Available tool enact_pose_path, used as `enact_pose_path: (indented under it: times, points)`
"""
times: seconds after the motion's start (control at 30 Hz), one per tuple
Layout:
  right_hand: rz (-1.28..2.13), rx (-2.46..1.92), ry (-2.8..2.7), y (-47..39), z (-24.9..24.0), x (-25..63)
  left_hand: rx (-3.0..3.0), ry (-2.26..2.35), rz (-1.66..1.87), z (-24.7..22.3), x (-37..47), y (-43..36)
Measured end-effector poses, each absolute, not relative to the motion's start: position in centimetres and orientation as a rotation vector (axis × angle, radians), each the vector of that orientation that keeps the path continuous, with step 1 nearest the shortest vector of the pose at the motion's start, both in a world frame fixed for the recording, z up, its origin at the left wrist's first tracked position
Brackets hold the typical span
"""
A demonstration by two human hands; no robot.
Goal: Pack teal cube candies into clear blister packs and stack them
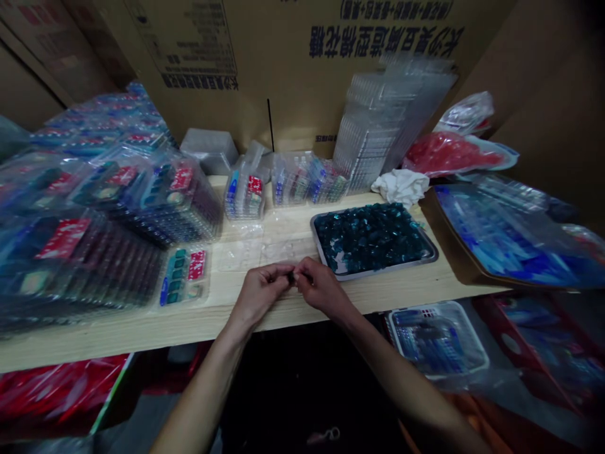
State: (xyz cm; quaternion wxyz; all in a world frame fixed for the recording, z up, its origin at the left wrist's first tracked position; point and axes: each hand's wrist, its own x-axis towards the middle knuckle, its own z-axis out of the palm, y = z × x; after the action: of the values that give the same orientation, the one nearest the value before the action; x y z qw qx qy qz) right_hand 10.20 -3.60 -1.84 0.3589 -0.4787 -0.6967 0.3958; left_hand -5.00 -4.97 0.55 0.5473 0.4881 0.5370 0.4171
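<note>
My left hand [260,291] and my right hand [319,287] meet over the table's front part, fingertips pinched together. A small dark piece [291,276] shows between them, too small and blurred to name. Just beyond lies an empty clear plastic blister tray [265,247], flat on the wood. To the right of my right hand, a shallow tray [326,265] holds a heap of dark teal, shiny pieces [373,236]. A filled blister pack [183,277] with teal pieces, a blue item and a red card lies to the left.
Stacks of filled packs [89,265] crowd the left side. Nested clear trays [378,120] stand at the back, before a large cardboard box [283,69]. A crumpled white tissue [401,185] and an open carton of blue packets [501,233] are at right. A white basket [439,340] sits below.
</note>
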Motion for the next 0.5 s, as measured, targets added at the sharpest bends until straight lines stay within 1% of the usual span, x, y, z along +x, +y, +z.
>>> enact_pose_path:
  times: [0.17,0.33,0.4,0.5]
  points:
    - [1.05,-1.214,-1.9,-3.4,-1.6,10.3,1.205,1.337,0.973,0.5,-5.3,-4.8]
    - [1.246,-1.188,-1.813,-3.2,-2.0,10.5,1.352,1.622,1.013,-0.7,-6.2,-4.8]
    - [1.261,-1.204,-1.755,-3.0,-2.0,10.8,1.296,1.612,1.042,-0.7,-6.6,-4.8]
    - [1.193,-1.208,-1.759,-2.8,-1.9,11.0,1.238,1.51,1.059,0.0,-6.6,-5.0]
